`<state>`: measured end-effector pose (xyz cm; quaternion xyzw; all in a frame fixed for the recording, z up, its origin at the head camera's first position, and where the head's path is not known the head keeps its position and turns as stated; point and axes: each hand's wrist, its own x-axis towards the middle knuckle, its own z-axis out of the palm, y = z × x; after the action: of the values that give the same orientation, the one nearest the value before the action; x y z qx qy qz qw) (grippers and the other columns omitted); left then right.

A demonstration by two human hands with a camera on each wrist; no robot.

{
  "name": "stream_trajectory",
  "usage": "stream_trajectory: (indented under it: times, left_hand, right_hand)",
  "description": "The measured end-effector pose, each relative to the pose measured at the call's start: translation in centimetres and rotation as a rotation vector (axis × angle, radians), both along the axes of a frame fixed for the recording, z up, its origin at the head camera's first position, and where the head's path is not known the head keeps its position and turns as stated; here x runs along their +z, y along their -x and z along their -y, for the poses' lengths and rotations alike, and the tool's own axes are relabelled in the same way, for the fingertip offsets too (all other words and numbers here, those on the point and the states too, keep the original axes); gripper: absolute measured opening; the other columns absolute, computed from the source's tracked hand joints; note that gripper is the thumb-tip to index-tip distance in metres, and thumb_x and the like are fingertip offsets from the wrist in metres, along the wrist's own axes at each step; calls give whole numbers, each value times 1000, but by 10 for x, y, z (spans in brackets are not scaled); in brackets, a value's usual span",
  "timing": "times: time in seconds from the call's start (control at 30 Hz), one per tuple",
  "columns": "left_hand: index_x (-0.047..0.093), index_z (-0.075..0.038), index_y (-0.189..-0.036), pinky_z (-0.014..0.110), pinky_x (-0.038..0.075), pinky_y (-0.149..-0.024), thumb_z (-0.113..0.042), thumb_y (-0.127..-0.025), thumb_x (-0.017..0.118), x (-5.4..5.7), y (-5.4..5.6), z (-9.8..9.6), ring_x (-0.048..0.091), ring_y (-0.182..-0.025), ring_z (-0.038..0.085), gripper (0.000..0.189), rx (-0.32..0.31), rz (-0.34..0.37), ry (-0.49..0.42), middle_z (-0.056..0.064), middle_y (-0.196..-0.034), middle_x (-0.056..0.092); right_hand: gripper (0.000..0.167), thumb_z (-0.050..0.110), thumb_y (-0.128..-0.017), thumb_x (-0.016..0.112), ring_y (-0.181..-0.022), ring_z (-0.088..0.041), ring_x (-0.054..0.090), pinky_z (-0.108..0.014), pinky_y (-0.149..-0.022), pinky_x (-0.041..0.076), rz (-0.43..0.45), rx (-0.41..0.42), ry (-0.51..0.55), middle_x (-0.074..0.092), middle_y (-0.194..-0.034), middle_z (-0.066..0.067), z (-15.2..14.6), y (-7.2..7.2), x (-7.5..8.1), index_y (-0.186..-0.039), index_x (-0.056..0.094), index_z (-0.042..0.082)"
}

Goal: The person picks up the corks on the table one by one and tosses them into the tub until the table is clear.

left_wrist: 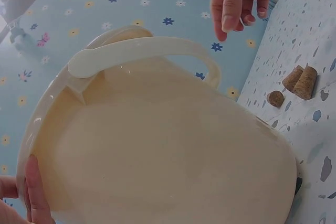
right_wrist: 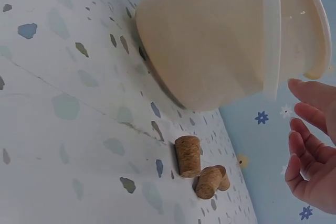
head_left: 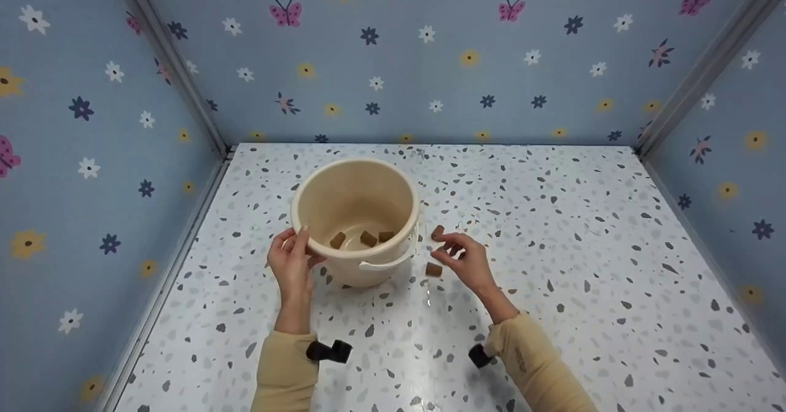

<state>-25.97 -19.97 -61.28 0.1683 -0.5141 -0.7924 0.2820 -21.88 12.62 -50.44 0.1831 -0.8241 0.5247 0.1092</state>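
Observation:
A cream plastic bucket [head_left: 353,271] stands upright on the table, its pale handle [head_left: 388,264] hanging down on the near right side. My left hand [head_left: 293,261] grips the bucket's left rim, thumb over the edge and fingers outside. Inside, cork stoppers [head_left: 368,238] lie on the bottom. To the right of the bucket, my right hand [head_left: 468,263] hovers with fingers loosely bent and nothing between them. Beneath it on the table are three corks; one cork [right_wrist: 188,156] lies apart from two close together, a front cork [right_wrist: 209,182] partly covering the other.
The white speckled tabletop [head_left: 583,264] runs out to both sides. Blue flowered panels [head_left: 417,62] wall it in at the back, left and right, joined by grey corner posts. Black wrist straps [head_left: 328,351] sit on the tan sleeves.

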Motion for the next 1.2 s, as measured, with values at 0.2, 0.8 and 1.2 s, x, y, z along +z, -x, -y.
stream_trajectory:
  times: [0.2, 0.8, 1.2]
  left_hand:
    - [54, -7, -106, 41, 50, -41, -39, -71, 73, -1, 0, 1, 58, -54, 27, 51, 2, 35, 4, 20, -89, 61]
    - [54, -8, -107, 42, 50, -43, -41, -70, 72, 1, 0, 2, 58, -58, 28, 53, 5, 53, 5, 19, -91, 61]
    - [54, -7, -106, 40, 50, -41, -38, -72, 72, 1, -1, 2, 57, -54, 23, 49, -5, 18, 11, 20, -89, 60]
  right_hand:
    - [27, 14, -73, 73, -68, -16, 53, -24, -57, 44, 146, -10, -70, 60, -81, -10, -6, 10, -31, -96, 65, 3]
    - [30, 16, -69, 75, -69, -14, 54, -26, -60, 46, 349, -86, -197, 62, -77, -1, -9, 17, -54, -97, 66, 8]
    - [27, 9, -68, 75, -68, -15, 54, -28, -62, 47, 339, -108, -222, 59, -72, -1, -6, 16, -63, -94, 67, 5]
